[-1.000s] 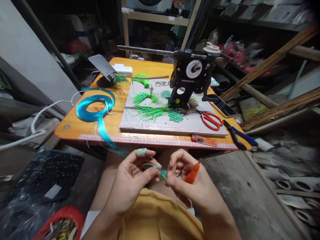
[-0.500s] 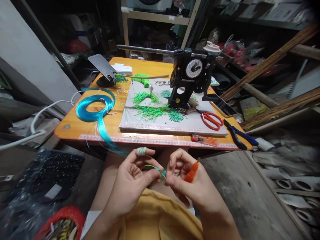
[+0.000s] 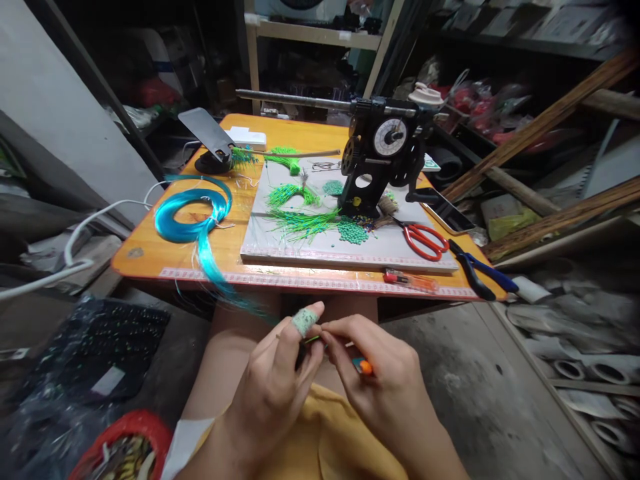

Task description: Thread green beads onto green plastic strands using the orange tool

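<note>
Over my lap, my left hand (image 3: 280, 367) pinches a thin bright green strand (image 3: 313, 339). A pale speckled wrap (image 3: 303, 322) covers one of its fingers. My right hand (image 3: 375, 367) meets it, thumb and forefinger pressed together at the strand's right end. Tucked in my right palm is a small orange-and-teal tool (image 3: 367, 367), mostly covered by the fingers, so its kind is unclear. On the board beyond lie green-and-blue strands (image 3: 305, 223) and a pile of small teal beads (image 3: 353, 231).
A black hand-cranked winder (image 3: 367, 157) with a dial stands on the white board (image 3: 280, 251). Red-handled scissors (image 3: 425, 241), blue-handled pliers (image 3: 480, 270) and an orange cutter (image 3: 410, 280) lie to the right. Blue fibre (image 3: 173, 217) hangs over the table's front edge.
My hands have come together and turned inward, the left one's wrapped finger now bent over the strand. The orange tool has swung deeper into my right hand and shows less.
</note>
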Action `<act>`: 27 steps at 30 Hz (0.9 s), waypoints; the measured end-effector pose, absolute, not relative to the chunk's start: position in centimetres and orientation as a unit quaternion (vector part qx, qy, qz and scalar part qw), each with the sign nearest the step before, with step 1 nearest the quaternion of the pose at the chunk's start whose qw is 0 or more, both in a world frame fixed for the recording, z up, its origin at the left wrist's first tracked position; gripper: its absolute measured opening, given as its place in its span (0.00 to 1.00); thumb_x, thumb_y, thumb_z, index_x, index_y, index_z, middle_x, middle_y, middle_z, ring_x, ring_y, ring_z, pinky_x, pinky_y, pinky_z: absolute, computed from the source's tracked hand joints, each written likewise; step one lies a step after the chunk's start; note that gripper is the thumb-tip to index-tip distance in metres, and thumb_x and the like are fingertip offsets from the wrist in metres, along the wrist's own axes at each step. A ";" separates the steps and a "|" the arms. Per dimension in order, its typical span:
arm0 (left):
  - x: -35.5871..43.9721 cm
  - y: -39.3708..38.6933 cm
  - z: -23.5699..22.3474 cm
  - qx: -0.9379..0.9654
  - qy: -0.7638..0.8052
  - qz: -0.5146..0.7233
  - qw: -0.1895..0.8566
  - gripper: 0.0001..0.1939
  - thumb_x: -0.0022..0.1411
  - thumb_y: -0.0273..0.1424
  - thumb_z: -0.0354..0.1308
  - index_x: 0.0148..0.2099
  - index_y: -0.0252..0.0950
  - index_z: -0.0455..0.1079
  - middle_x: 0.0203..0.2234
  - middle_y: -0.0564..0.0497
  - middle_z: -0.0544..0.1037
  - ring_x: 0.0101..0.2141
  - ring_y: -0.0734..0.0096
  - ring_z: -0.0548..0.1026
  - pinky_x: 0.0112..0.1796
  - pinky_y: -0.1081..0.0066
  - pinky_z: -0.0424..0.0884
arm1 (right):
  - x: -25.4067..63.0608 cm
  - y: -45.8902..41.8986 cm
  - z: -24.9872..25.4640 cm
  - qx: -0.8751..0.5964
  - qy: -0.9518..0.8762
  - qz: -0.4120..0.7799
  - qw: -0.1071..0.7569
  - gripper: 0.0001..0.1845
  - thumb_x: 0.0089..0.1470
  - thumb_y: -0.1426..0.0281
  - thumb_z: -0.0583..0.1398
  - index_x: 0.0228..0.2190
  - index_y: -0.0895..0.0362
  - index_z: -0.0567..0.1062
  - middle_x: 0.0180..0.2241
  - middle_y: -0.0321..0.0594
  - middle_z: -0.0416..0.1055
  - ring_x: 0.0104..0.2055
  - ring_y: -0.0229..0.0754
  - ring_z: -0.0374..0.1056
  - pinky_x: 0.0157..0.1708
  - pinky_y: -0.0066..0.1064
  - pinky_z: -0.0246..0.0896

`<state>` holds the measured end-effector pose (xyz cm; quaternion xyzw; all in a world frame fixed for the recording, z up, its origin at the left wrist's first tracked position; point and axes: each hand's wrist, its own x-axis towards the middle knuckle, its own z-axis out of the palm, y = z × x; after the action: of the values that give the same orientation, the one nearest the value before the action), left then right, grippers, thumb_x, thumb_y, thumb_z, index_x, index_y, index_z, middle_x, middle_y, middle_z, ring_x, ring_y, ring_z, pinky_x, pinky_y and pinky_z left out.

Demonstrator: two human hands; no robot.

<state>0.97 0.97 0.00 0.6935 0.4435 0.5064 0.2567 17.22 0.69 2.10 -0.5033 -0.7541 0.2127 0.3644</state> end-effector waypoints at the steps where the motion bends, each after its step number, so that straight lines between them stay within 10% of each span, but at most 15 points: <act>1: 1.1 0.9 -0.1 0.685 0.449 0.509 0.265 0.26 0.58 0.18 0.64 0.58 0.41 0.72 0.39 0.47 0.85 0.41 0.61 0.84 0.45 0.69 0.78 | 17.1 0.6 2.0 -0.502 -0.763 0.188 0.361 0.08 0.62 0.77 0.57 0.38 0.54 0.74 0.32 0.41 0.75 0.32 0.42 0.73 0.33 0.32 0.66; 10: 1.2 0.8 -0.8 0.640 0.466 0.537 0.291 0.36 0.59 0.18 0.64 0.63 0.51 0.60 0.38 0.56 0.82 0.40 0.71 0.81 0.47 0.73 0.75 | 17.3 0.3 2.1 -0.397 -0.496 0.535 0.557 0.08 0.69 0.65 0.51 0.38 0.49 0.69 0.31 0.35 0.67 0.24 0.37 0.68 0.18 0.26 0.67; 15: 0.9 0.5 -0.8 0.605 0.447 0.579 0.314 0.35 0.59 0.17 0.64 0.62 0.53 0.63 0.39 0.57 0.81 0.41 0.73 0.80 0.50 0.74 0.73 | 18.3 0.8 2.2 -0.485 -0.707 0.266 0.441 0.11 0.59 0.76 0.62 0.43 0.50 0.76 0.30 0.36 0.67 0.28 0.38 0.66 0.25 0.27 0.65; 20: 0.5 1.0 0.6 0.491 0.330 0.511 0.623 0.28 0.59 0.41 0.67 0.60 0.44 0.69 0.51 0.44 0.77 0.45 0.61 0.78 0.45 0.67 0.77 | 19.5 0.6 1.7 -0.477 -0.766 0.086 0.422 0.21 0.59 0.81 0.60 0.49 0.49 0.77 0.31 0.39 0.66 0.27 0.38 0.67 0.27 0.28 0.66; 27: 1.2 2.1 0.8 0.456 0.421 0.474 0.624 0.02 0.60 0.29 0.67 0.34 0.36 0.79 0.27 0.52 0.79 0.29 0.74 0.76 0.33 0.79 0.73 | 20.4 0.2 1.7 -0.469 -0.790 0.129 0.373 0.18 0.61 0.77 0.59 0.50 0.48 0.77 0.30 0.38 0.68 0.24 0.38 0.66 0.25 0.29 0.67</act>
<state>1.22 2.13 0.82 0.4564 0.4209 0.4740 0.6244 20.44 0.22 1.69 -0.4693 -0.7901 0.1285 0.3728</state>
